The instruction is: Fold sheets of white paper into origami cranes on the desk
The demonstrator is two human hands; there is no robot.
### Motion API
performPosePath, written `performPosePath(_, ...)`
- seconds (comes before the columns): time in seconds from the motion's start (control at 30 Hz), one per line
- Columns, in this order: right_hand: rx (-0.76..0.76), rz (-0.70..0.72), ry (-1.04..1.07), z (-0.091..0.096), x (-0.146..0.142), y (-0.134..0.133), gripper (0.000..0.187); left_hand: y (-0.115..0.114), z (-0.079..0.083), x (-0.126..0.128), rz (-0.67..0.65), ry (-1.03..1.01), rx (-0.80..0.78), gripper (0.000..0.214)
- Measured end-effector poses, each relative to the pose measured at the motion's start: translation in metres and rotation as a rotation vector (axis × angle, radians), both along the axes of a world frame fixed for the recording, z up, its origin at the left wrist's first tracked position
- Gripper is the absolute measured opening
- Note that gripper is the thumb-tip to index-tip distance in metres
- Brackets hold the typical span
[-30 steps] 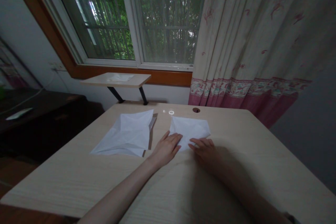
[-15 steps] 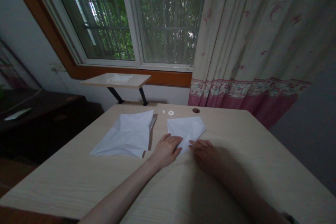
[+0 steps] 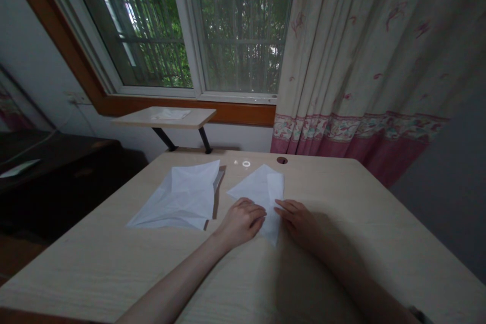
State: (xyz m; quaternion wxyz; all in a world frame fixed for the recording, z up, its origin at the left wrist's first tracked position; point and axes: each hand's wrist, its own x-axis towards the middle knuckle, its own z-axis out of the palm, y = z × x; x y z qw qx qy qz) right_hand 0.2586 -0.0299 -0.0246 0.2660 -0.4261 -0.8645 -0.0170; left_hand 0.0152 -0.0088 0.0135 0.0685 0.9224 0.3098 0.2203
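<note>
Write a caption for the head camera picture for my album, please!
Left hand and right hand on a folded white sheet, with another creased white piece to its left on a pale desk.

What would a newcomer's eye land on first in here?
First, the bright window across the back, with a flowered curtain hanging to its right. Then the left hand and right hand, both at a folded white sheet on the desk; a larger creased white sheet lies to their left.
</note>
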Motion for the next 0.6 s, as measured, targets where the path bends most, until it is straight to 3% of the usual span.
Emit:
performPosePath(0.2, -0.075, 0.045, 0.043, 0.004, 0.000, 0.002, 0.048, 0.003, -0.005, 0.000, 0.015, 0.030, -0.003, 0.022)
performPosePath(0.6, -0.081, 0.084, 0.067, -0.001, 0.004, 0.006, 0.061, 0.004, -0.016, 0.000, 0.029, -0.004, -0.073, 0.038)
